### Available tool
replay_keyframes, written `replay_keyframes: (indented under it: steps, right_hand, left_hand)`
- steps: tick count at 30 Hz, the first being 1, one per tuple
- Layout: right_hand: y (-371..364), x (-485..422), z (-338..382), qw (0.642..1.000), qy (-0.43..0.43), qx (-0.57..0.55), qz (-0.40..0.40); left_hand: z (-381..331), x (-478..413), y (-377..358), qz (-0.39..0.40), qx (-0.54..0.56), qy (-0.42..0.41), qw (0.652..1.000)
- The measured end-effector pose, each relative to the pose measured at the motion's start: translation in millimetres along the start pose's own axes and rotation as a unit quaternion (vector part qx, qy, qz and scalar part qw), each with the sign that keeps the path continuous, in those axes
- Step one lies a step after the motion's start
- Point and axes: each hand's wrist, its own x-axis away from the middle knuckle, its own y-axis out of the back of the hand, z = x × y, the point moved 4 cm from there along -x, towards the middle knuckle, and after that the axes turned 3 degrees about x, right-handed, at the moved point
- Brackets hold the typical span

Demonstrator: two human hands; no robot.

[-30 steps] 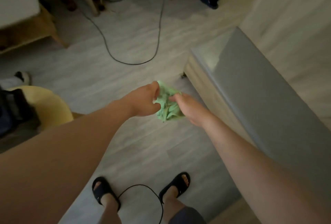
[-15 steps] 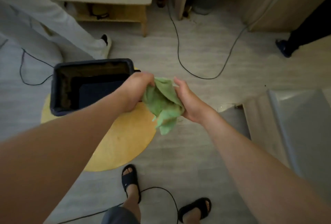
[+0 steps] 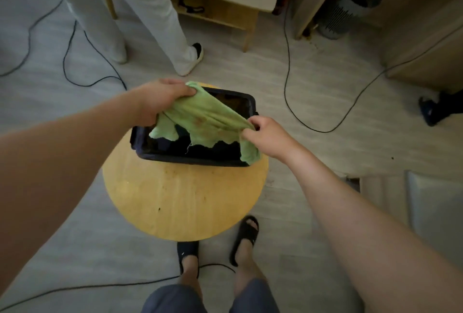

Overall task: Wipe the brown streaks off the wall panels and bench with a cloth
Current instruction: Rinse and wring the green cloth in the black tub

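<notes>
The fingers of the left hand are curled round the far left corner of the green cloth. The right hand pinches the near right end between thumb and fingertips. A second ago both hands had the cloth bunched into a ball out over the floor, next to the grey bench. Half a second ago it was still crumpled. Now it is pulled out into a loose sheet, sagging over the dark tub on the round yellow counter. Opened like this, it shows a brownish mark near its middle.

The person has turned from the bench, which now sits at the right edge, well apart from the hands. Wiping looks paused. The soiled cloth is probably about to go into the tub, or be refolded to a clean face. Whether the tub holds water cannot be told.
</notes>
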Motion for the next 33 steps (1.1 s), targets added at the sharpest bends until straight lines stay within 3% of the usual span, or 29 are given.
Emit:
replay_keyframes:
  steps: [2, 5, 9, 16, 22, 28, 30, 33]
  right_hand:
    - [-11.0, -15.5, 9.6, 0.999, 0.028, -0.004, -0.014]
    - [-32.3, -36.1, 15.7, 0.999, 0.043, -0.006, -0.009]
    - [-57.5, -69.4, 8.5, 1.000, -0.011, -0.027, -0.007]
    - [-67.6, -111.4, -20.5, 0.997, -0.043, 0.007, -0.057]
    - [-92.3, -139.5, -32.4, 0.998, -0.007, 0.050, -0.043]
    - [-129.9, -166.2, -57.5, 0.982, -0.145, 0.120, 0.021]
    - [-140.2, -170.4, -58.4, 0.973, -0.197, 0.111, 0.042]
    - [-155.7, -174.0, -43.2, 0.970, -0.228, 0.016, 0.081]
  left_hand:
    - [12.2, -4.0, 23.6, 0.047, -0.061, 0.048, 0.996]
    - [32.8, -18.2, 41.5, 0.009, -0.070, 0.103, 0.992]
    - [56.0, -54.4, 34.1, -0.085, -0.021, 0.062, 0.994]
    - [82.5, -99.7, 5.4, -0.078, -0.057, 0.066, 0.993]
    - [91.6, -98.8, -0.6, -0.014, -0.293, 0.092, 0.951]
    - [117.7, -119.8, 4.7, 0.000, -0.328, 0.138, 0.935]
    - [127.0, -126.2, 3.3, 0.001, -0.269, 0.171, 0.948]
    - [142.1, -125.7, -0.4, -0.016, -0.033, 0.268, 0.963]
